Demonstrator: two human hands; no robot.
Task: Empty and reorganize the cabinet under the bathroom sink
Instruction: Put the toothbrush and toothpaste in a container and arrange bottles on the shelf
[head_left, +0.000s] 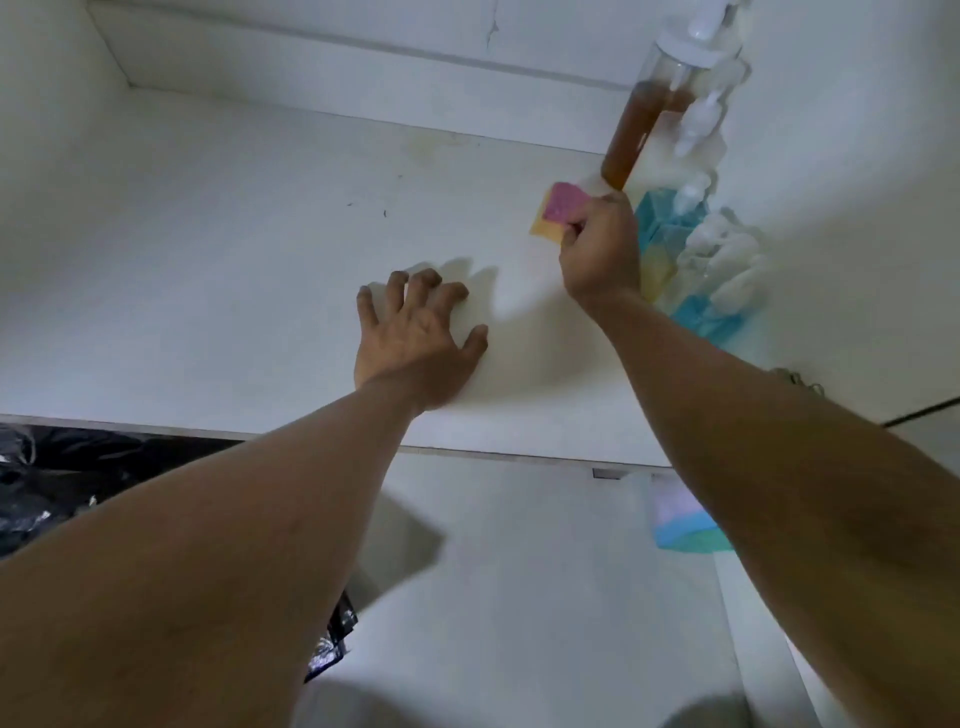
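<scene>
I look into a white cabinet whose floor (260, 270) is mostly bare. My right hand (602, 249) grips a pink and yellow sponge (556, 210) near the right rear of the cabinet floor. My left hand (415, 332) rests on the cabinet floor with its fingers spread and holds nothing. Along the right wall stands a row of things: a clear pump bottle with amber liquid (639, 130), several white pump bottles (701, 119), and blue and yellow sponges (670, 228).
The cabinet's front edge (208, 428) runs across the middle of the view. A crumpled black bag (47, 483) lies below it on the left. Another pale blue sponge (680, 525) sits outside, below the edge at the right. White floor fills the foreground.
</scene>
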